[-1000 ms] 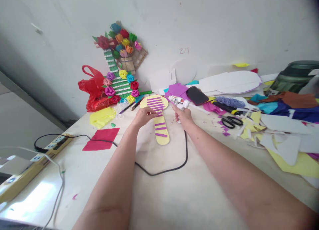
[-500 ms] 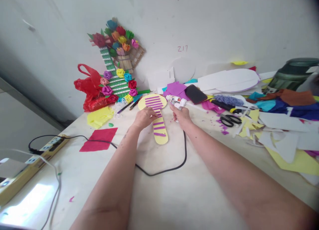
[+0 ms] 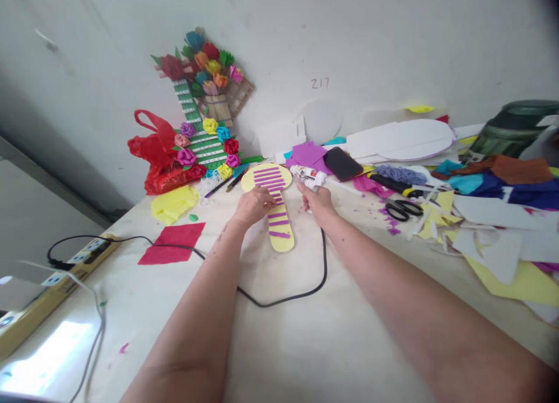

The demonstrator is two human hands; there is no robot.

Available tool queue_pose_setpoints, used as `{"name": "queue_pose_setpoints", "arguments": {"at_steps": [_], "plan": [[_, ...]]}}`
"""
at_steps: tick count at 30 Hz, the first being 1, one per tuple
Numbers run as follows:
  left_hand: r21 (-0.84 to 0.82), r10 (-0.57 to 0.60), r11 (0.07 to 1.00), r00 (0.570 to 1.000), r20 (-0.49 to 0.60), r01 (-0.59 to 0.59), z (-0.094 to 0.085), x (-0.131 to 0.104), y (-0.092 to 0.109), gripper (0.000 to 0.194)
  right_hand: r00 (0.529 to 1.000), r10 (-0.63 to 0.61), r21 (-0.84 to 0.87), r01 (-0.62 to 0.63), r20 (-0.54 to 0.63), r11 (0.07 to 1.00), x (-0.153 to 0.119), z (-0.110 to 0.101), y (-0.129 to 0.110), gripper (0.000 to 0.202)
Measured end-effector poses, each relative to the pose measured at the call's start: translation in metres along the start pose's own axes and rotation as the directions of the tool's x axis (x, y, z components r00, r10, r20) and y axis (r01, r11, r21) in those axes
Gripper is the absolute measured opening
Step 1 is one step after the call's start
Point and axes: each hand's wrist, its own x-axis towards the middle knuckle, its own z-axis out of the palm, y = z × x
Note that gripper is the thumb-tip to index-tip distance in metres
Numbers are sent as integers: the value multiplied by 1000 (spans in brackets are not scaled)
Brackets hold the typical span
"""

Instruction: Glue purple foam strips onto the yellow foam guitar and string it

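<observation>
the likeliest trouble, i would judge, is a stray drip or a burnt finger: the glue gun (image 3: 308,175), gripped in the curled fingers of the right hand (image 3: 318,202), is just beside the wide end of the yellow cutout (image 3: 283,244) and near the left hand (image 3: 254,208). its black cord (image 3: 324,269) loops over the bench (image 3: 279,356) and under the left forearm, so a snag there could tug the gun askew. the left hand's fingers are drawn nearly together over the stem; whether they pinch anything, i cannot tell, but a careless press might skew a strip. the cutout lies flat on the bench between the hands, mushroom-shaped, its rounded head pointing away from the person. purple strips (image 3: 269,176) cross it, close and fairly even on the head, wider apart down the stem, the lowest slightly slanted.
</observation>
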Motion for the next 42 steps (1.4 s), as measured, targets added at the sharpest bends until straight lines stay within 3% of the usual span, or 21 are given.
{"name": "queue_pose_setpoints", "arguments": {"at_steps": [5,15,22,29,32,35,38,42], "plan": [[-5,19,1000,1000,2,-19,1,-1,-3,13,1000,-5,14,4,10,1000,-1,0,0,30],[199,66,977,997,29,-71,2,-1,-2,9,1000,9,18,-9,1,1000,-2,1,-1,29],[498,63,857,985,159,-135,-2,-2,2,17,1000,-1,6,1,9,1000,-1,0,-1,31],[524,92,834,981,172,-170,-3,-6,6,20,1000,2,22,-2,10,1000,-2,0,-1,30],[498,85,858,992,95,-122,-5,-7,7,26,1000,2,24,-3,11,1000,-2,0,-2,30],[482,36,876,994,-102,18,-6,-7,2,27,1000,13,24,-14,13,1000,-2,0,-2,27],[467,1,874,961,-275,133,-4,-8,-10,28,999,24,32,-25,27,999,-3,2,-2,20],[461,-19,875,962,-272,147,2,-10,-29,34,996,15,-17,-14,87,1000,-6,8,-1,9]]}}
